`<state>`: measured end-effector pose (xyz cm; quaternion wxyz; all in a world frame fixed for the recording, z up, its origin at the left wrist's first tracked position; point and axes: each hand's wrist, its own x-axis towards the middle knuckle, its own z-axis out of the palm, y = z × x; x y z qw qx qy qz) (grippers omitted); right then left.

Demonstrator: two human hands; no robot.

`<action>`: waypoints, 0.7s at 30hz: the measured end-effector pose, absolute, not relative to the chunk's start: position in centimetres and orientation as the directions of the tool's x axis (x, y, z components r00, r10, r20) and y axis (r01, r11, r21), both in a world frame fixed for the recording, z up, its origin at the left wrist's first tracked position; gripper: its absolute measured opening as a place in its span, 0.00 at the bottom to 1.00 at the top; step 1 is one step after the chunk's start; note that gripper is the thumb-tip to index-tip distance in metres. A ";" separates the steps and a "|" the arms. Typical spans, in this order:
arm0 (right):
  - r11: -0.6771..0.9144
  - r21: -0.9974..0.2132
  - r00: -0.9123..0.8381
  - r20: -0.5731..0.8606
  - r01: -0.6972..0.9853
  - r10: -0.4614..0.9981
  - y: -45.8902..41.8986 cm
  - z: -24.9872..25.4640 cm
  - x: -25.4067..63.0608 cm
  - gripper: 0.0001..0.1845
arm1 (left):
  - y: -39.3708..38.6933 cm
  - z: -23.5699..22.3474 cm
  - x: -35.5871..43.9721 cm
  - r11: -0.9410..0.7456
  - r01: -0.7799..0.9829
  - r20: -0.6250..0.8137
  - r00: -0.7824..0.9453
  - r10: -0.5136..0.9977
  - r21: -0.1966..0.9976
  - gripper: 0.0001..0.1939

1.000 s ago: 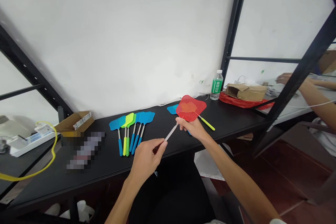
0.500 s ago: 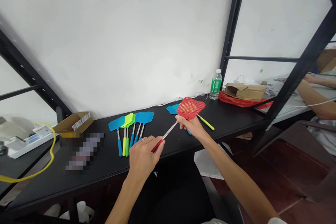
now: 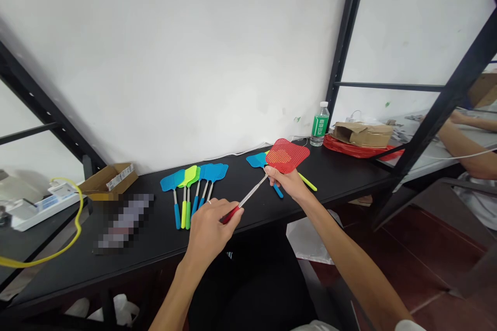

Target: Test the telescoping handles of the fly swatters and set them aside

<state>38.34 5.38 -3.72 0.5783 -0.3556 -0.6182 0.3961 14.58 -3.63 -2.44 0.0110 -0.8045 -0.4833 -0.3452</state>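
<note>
A red fly swatter [image 3: 288, 155] with a silver metal shaft is held between my two hands, above the front part of the black table. Wrapped round its red grip is my left hand [image 3: 213, 225]. My right hand [image 3: 285, 181] pinches the shaft just below the mesh head. Behind my right hand lie a blue fly swatter [image 3: 257, 160] and one with a yellow handle [image 3: 309, 182], both partly covered. To the left, several blue fly swatters [image 3: 213, 171] and a yellow one [image 3: 190, 175] lie in a row with handles toward me.
An open cardboard box [image 3: 108, 183] and a power strip [image 3: 48, 210] with a yellow cable [image 3: 77, 225] are at the left. A water bottle [image 3: 320, 125] stands by the wall, beside a brown carton [image 3: 363, 134] on red plastic. Another person's arm [image 3: 456, 145] shows far right.
My right hand and the red head have moved slightly right, and the shaft between my hands looks longer. More of the blue swatter's handle behind shows.
</note>
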 end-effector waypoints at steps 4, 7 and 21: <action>0.437 -0.898 -0.069 0.439 -0.039 0.896 5.8 -4.0 38.6 0.20 | -3.4 -2.8 14.3 -0.553 0.803 0.633 0.312 0.708 0.223 0.13; 0.464 -0.884 -0.063 0.466 -0.054 0.882 5.9 -4.0 38.9 0.21 | -3.5 -2.4 14.2 -0.548 0.808 0.595 0.335 0.730 0.217 0.14; 0.405 -0.908 0.052 0.402 -0.103 0.914 6.9 -4.0 40.3 0.22 | -2.5 -2.4 12.0 -0.536 0.837 0.632 0.360 0.686 0.104 0.12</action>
